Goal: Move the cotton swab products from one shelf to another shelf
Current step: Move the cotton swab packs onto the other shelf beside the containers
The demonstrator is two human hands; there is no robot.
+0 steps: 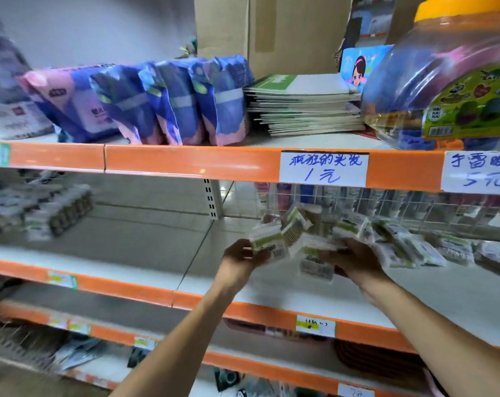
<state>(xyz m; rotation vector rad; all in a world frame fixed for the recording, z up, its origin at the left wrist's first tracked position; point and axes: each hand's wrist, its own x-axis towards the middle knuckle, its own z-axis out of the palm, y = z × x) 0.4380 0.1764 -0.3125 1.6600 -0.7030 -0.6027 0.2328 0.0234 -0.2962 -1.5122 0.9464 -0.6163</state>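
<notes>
**Armful of swab packs lifting off the middle shelf**

Head view: both hands are working at the middle shelf (pixel 145 262), under the orange rail with its handwritten price label (pixel 323 169). The left hand (pixel 238 257) is curling its fingers around a cotton swab pack (pixel 267 243) at the left end of a loose bundle, and the right hand (pixel 355 257) is gripping the bundle's other side, with one small pack (pixel 316 265) sagging below between the two hands. The picture is blurring here, so I cannot tell how many packs are being held. More swab packs (pixel 455 249) are lying in a row on the shelf to the right, in front of a wire divider (pixel 415 204). Another group of packs (pixel 39 213) is sitting on the same level well to the left, apparently the destination.

The risk is looking plain: the bundle is being squeezed only from its two ends, and the packs are slick and unevenly stacked. The sagging pack seems likeliest to be slipping out and falling to the lower shelves. Swinging left too quickly, or easing pressure from either hand, could be spilling the middle ones as well.
</notes>
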